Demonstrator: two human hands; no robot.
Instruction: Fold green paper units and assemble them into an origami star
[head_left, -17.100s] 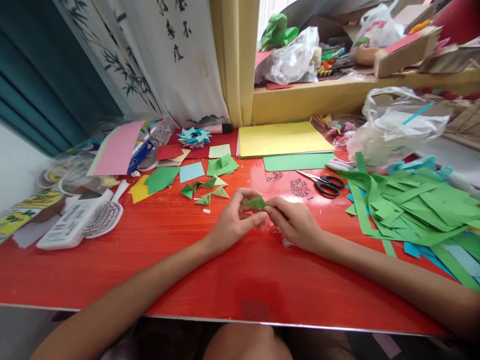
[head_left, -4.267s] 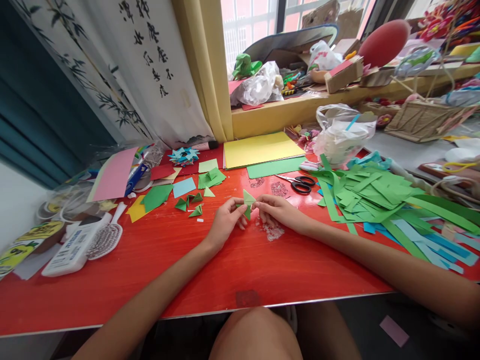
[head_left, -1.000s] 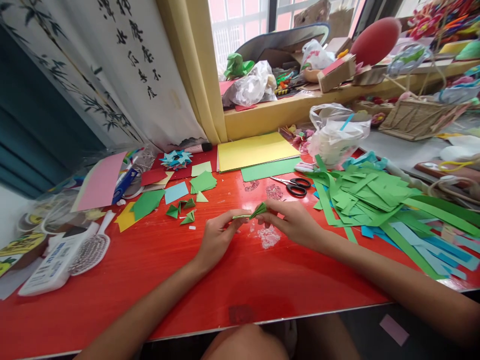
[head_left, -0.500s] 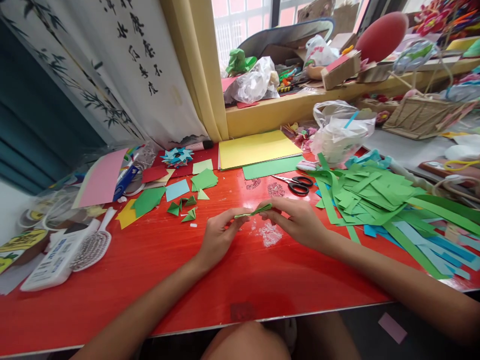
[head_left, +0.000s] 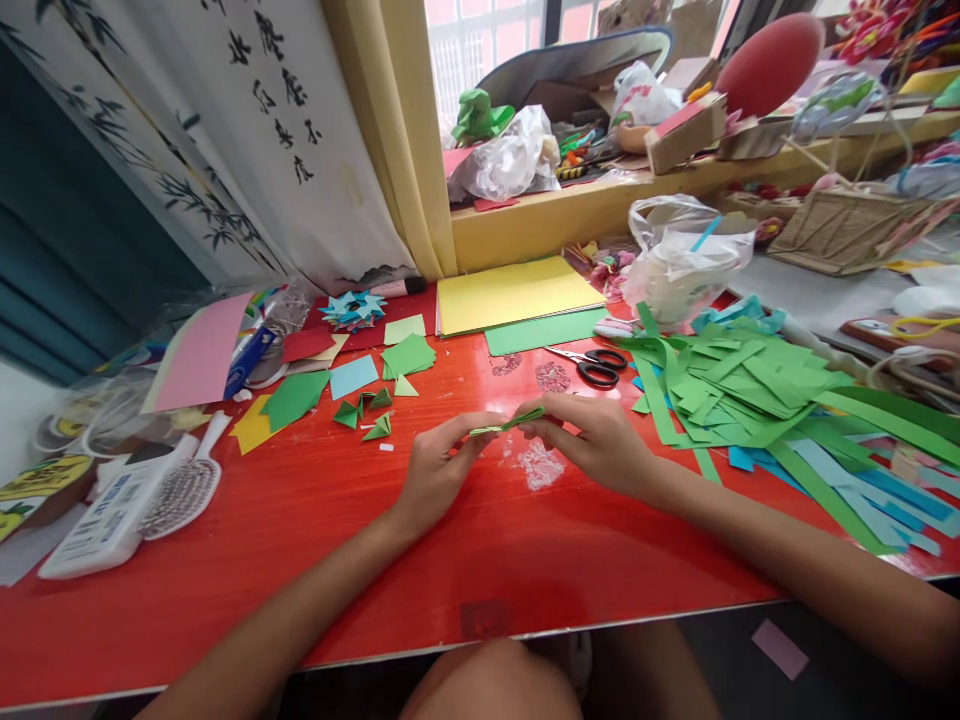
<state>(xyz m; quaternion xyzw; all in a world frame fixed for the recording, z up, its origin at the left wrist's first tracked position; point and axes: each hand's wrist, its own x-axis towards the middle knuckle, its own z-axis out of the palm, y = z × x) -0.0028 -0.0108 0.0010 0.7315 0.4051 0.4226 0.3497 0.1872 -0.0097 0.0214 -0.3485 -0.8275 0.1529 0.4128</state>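
Between my two hands, above the red table [head_left: 480, 540], is a small folded piece of green paper [head_left: 523, 418]. My left hand [head_left: 444, 462] pinches its left end, and my right hand [head_left: 589, 435] grips the right end between thumb and fingers. Left of my hands lie several small folded green paper pieces [head_left: 379, 428]. Behind these are a stack of green paper squares [head_left: 409, 356], a pale blue square [head_left: 354, 376] and a blue folded-paper ring [head_left: 354, 310]. Black-handled scissors [head_left: 600, 367] rest just beyond my right hand.
A heap of green paper strips [head_left: 757, 390] covers the right side. Yellow sheets [head_left: 517, 295] lie at the back beside a plastic bag [head_left: 686, 260]. On the left are a white hairbrush [head_left: 184, 490] and a white bottle [head_left: 105, 525]. The table's front edge [head_left: 420, 648] runs near my legs.
Both hands keep their pinch on the folded green paper in nearly the same place. The view has shifted very slightly.
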